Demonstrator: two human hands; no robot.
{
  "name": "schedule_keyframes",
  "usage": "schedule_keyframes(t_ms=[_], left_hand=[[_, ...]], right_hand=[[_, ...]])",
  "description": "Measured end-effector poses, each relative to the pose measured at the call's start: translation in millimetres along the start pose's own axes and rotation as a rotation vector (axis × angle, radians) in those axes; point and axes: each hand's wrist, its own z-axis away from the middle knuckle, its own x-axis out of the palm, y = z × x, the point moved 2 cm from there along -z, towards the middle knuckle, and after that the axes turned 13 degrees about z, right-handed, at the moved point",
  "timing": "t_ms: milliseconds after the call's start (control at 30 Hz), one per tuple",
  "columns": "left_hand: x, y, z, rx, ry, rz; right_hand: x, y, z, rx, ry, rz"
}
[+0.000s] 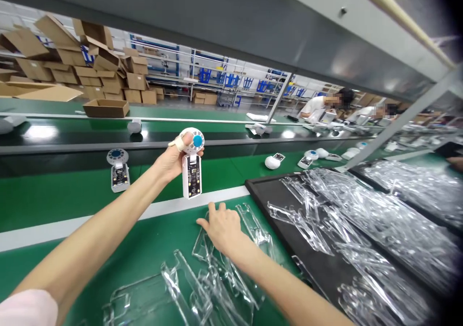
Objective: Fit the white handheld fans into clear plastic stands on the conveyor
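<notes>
Far left from my remote seat, stacked cardboard boxes point(108, 75) in back, then a white unit point(120, 177) with a round head and exposed circuit board on the green strip past the white line. Next, my left hand point(172, 161), clamped on the round head of the held device point(192, 177), up off the counter point(144, 253), board side facing me, body hanging roughly upright below the head. Good hold: I want the grip on the head and fingers off the bare board, wrist steady so the body doesn't swing at the narrow neck. Middle: my right hand point(224, 227), well apart from the left, holding nothing I can see, fingers spread over clear plastic pieces point(217, 287); contact, can't tell. These overlap and look thin and likely to snag, so I'd pinch one by an edge, lift gently, and check nothing else clings. Right: black tray point(265, 196) heaped with more clear pieces; I'd mind the right forearm near its rim. Beyond it, more white units point(275, 161) on the green strip and two co-workers point(318, 106) far right.
</notes>
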Motion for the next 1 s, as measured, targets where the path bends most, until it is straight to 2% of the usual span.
schedule_keyframes(t_ms=[133, 300, 400, 500, 567, 767, 867, 1000], left_hand=[[-2.1, 5.2, 10.8, -0.021, -0.002, 0.006], [-11.1, 10.9, 19.1, -0.046, 0.014, 0.042], [-17.8, 12.1, 21.1, -0.049, 0.029, 0.084], [-21.5, 9.8, 23.9, -0.048, 0.072, 0.138], [-20.1, 5.9, 27.3, -0.060, 0.093, 0.154], [-4.7, -9.1, 40.5, -0.030, 0.082, 0.191], [0.9, -13.0, 44.3, 0.001, 0.113, 0.198], [6.3, -11.5, 44.5, -0.003, 0.173, 0.222]], right_hand=[[6.6, -24.5, -1.6, 0.097, 0.031, -0.042], [-6.1, -23.9, 11.9, 0.042, 0.051, -0.103], [-16.1, -12.7, 18.7, -0.069, 0.153, -0.410], [-29.1, -2.4, 15.6, -0.128, 0.325, -0.789], [-38.7, -1.4, 8.0, -0.129, 0.426, -0.894], [-53.8, -21.8, -13.6, -0.078, 0.633, -0.859], [-47.9, -30.1, -14.2, -0.050, 0.702, -0.847], [-34.2, -32.3, -9.0, -0.015, 0.716, -0.769]])
